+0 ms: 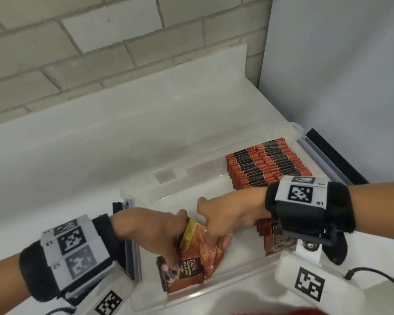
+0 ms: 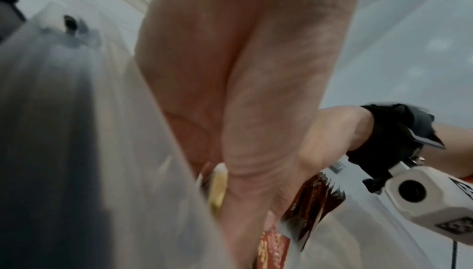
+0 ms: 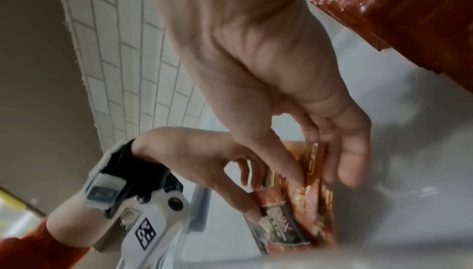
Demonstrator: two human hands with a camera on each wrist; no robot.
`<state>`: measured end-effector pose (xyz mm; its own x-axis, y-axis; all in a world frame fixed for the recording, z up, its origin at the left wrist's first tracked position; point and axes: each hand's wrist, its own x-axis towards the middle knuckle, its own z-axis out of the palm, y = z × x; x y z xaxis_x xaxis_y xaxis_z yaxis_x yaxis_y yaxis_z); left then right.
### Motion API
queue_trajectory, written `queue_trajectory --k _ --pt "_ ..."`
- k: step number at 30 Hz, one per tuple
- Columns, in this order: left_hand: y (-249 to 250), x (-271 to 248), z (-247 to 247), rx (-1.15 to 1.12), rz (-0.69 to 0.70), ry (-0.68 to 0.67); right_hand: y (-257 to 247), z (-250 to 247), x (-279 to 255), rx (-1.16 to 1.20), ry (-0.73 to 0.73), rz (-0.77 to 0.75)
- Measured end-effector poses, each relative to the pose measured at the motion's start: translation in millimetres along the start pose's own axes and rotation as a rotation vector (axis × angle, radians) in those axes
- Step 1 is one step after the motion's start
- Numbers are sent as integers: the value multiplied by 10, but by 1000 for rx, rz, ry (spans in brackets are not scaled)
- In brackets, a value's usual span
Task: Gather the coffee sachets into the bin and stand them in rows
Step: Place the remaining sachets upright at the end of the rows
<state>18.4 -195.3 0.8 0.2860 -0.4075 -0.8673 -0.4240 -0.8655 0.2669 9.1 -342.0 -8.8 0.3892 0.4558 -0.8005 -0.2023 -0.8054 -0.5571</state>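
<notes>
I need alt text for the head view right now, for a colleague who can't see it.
Both hands, left hand and right hand, grip a loose bundle of coffee sachets inside a clear plastic bin on a white counter. A finished block of sachets stands in neat rows at the bin's far right end.

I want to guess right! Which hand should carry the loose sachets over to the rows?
Probably the right hand: it already grips the loose sachets and is nearer the rows, at the bin's right end. The left hand is farther.
</notes>
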Motion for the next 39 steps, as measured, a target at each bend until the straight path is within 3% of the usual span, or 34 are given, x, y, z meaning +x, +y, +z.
queue_trajectory --k 3,7,14,18,26,30,35,39 --pt "-32 -30 -51 -61 41 0 14 -62 -62 20 -20 -69" --pt "-53 -234 -322 -238 134 14 45 -242 -244 90 57 -160" --pt "-119 -439 -728 -614 313 334 216 -697 -729 474 197 -436" --pt "-102 -479 -924 -687 405 484 325 -822 -881 624 334 -548" --pt "-11 -278 -1047 -950 387 918 413 -1071 -930 873 612 -672" --pt "155 -74 -1001 -1033 431 885 407 -1074 -869 822 634 -676" --pt "297 135 -960 -1224 529 736 403 -1027 -737 581 764 -667" --pt "311 207 -925 -1417 646 538 391 -1015 -703 451 794 -711"
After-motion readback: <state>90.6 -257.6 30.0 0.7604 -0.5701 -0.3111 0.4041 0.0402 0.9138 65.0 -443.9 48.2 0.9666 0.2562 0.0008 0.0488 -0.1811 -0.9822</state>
